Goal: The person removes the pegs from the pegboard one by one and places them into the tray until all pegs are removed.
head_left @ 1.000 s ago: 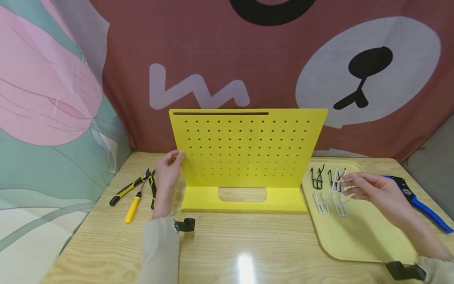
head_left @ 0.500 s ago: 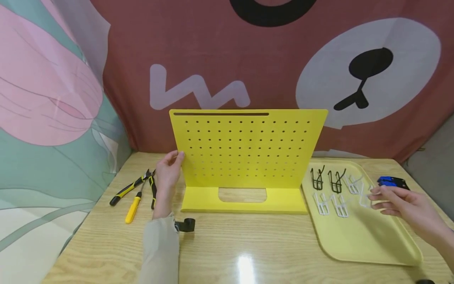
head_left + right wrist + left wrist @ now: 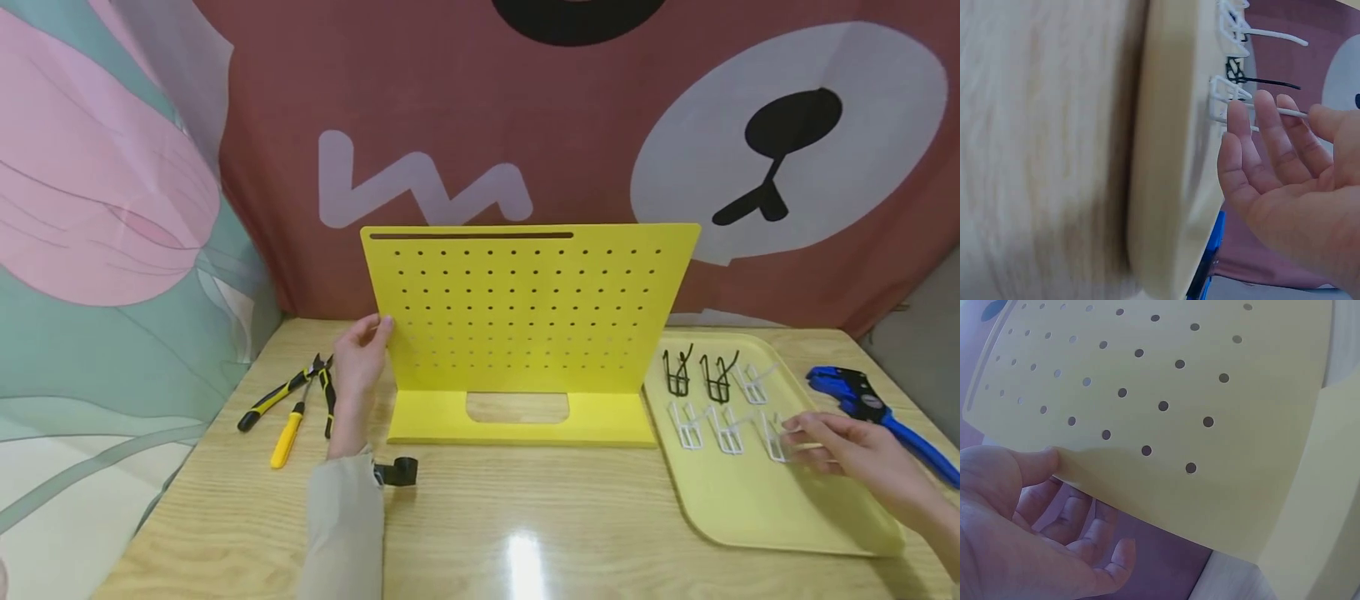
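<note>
A yellow pegboard (image 3: 517, 312) stands upright on its flat foot in the middle of the table. At its left edge my left hand (image 3: 360, 354) pinches the panel, thumb on the front face and fingers behind, as the left wrist view shows. Over the yellow tray (image 3: 787, 517), my right hand (image 3: 847, 446) pinches the prong of a white wire pegboard hook (image 3: 775, 442) between thumb and fingers. The frame of that hook is down at the tray surface, in line with two white hooks (image 3: 727, 435). Behind them are two black hooks (image 3: 717, 383) and another white hook (image 3: 752, 387).
Left of the pegboard lie black-and-yellow pliers (image 3: 273, 400) and a yellow-handled screwdriver (image 3: 288, 437). A blue hand tool (image 3: 885, 417) with a black middle lies beyond the tray's right edge. A printed cloth (image 3: 450, 108) hangs behind the table.
My right hand has carried the white hook rightward from over the black hooks and lowered it to the front row on the tray. The left hand keeps its hold on the pegboard.
</note>
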`<state>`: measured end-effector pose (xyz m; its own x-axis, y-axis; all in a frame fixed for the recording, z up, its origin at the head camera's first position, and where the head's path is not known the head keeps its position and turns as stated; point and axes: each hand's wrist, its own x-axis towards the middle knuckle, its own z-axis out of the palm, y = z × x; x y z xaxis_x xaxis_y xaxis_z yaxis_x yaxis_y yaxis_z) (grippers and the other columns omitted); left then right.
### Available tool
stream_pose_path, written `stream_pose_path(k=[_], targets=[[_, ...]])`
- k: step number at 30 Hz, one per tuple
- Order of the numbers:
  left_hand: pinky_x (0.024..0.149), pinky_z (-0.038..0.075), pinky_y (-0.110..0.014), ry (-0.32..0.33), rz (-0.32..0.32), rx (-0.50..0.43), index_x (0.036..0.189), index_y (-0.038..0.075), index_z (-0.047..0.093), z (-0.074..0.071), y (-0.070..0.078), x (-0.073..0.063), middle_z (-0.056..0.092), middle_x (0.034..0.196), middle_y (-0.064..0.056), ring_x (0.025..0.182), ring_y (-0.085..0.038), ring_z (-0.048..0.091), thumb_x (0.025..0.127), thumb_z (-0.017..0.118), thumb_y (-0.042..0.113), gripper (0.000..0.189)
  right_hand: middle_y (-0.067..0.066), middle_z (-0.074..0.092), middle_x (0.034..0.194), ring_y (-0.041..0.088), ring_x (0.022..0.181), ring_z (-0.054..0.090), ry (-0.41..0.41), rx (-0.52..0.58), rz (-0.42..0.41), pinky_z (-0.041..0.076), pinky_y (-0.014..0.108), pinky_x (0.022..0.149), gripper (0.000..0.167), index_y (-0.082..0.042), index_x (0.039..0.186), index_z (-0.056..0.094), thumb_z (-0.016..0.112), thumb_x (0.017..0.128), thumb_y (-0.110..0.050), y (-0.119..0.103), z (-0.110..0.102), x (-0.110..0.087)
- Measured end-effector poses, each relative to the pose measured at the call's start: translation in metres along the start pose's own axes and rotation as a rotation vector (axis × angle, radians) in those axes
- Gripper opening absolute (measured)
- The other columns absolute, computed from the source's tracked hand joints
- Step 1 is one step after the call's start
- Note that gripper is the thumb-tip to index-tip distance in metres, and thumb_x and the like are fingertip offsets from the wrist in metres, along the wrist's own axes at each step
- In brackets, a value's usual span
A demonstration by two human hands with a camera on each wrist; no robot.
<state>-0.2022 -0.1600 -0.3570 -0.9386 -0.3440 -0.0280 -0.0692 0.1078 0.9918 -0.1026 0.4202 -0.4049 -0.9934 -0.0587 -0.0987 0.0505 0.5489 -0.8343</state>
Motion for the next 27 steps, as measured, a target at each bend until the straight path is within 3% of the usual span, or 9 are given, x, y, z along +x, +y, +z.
stream_pose_path(k=[6, 14, 21, 24, 27], targets=[[0.097, 0.039, -0.039, 0.009, -0.005, 0.000, 0.128, 0.005, 0.059, -0.001, 0.001, 0.000, 0.054, 0.127, -0.013, 0.115, -0.024, 0.049, 0.096, 0.060, 0.030, 0.041, -0.018, 0.068, 0.092, 0.008, 0.080, 0.068, -0.003, 0.050, -0.020, 0.055, 0.031, 0.063, 0.029, -0.013, 0.105, 0.068, 0.040, 0.105, -0.021, 0.005, 0.000, 0.002], [0.097, 0.040, -0.039, -0.003, -0.016, 0.006, 0.129, 0.006, 0.058, -0.001, 0.000, -0.002, 0.056, 0.127, -0.013, 0.115, -0.024, 0.049, 0.096, 0.060, 0.032, 0.042, -0.020, 0.064, 0.091, 0.006, 0.079, 0.066, 0.003, -0.033, 0.051, 0.055, 0.032, 0.063, 0.036, -0.002, 0.112, 0.062, 0.040, 0.104, -0.030, 0.000, 0.004, 0.004], [0.093, 0.041, -0.036, -0.002, 0.015, 0.027, 0.129, 0.005, 0.058, -0.002, -0.004, 0.000, 0.057, 0.124, -0.013, 0.112, -0.023, 0.050, 0.096, 0.060, 0.030, 0.042, -0.016, 0.067, 0.091, 0.005, 0.080, 0.066, 0.015, -0.009, 0.015, 0.055, 0.028, 0.064, 0.033, -0.004, 0.112, 0.063, 0.040, 0.105, -0.026, 0.004, 0.010, 0.004], [0.093, 0.041, -0.036, -0.002, 0.029, 0.031, 0.129, 0.004, 0.058, -0.002, -0.004, 0.000, 0.059, 0.122, -0.016, 0.112, -0.025, 0.052, 0.095, 0.061, 0.027, 0.041, -0.015, 0.068, 0.091, 0.007, 0.079, 0.067, 0.024, 0.011, -0.004, 0.055, 0.029, 0.064, 0.025, -0.020, 0.119, 0.058, 0.038, 0.105, -0.027, 0.004, 0.011, 0.005], [0.099, 0.040, -0.042, -0.052, 0.054, 0.079, 0.140, 0.009, 0.048, -0.006, 0.003, -0.005, 0.056, 0.129, -0.019, 0.120, -0.029, 0.050, 0.095, 0.060, 0.029, 0.050, -0.017, 0.068, 0.091, 0.012, 0.074, 0.067, 0.068, 0.029, -0.062, 0.054, 0.028, 0.060, 0.024, -0.038, 0.125, 0.044, 0.032, 0.106, -0.029, 0.000, 0.007, 0.000]])
